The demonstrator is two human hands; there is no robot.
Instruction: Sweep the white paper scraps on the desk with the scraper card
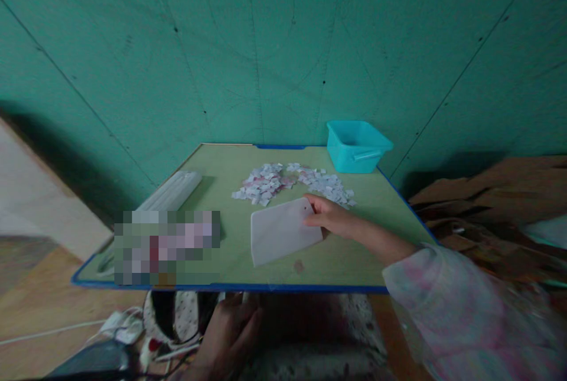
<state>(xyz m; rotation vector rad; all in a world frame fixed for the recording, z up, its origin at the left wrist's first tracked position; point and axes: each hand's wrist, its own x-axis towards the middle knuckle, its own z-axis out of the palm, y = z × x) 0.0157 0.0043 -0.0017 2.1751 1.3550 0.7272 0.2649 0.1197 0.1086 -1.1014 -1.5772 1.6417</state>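
White bundle (172,189): lies slantwise by the left edge of the green desk (221,159); the masked item (166,245) nearer you is unreadable.
Left grip (233,334): below the near edge, your fingers curled; cannot tell whether it holds anything.
Left heap (262,185): paper scraps (270,171), ragged at the rim. Judged part-way: two heaps are formed, while strays lie at the fringes and between them.
White board (283,233): mid-desk, on your side of both heaps, no scraps on its upward face. Long axis runs left to right, swung slightly away from you at the right; holed end points right.
Right heap (328,185): a slanting band, nearly meeting the left heap at the back.
Right grip (330,215): you have the board pinched at its holed end.
Teal bin (354,159): back right corner, near the right heap.
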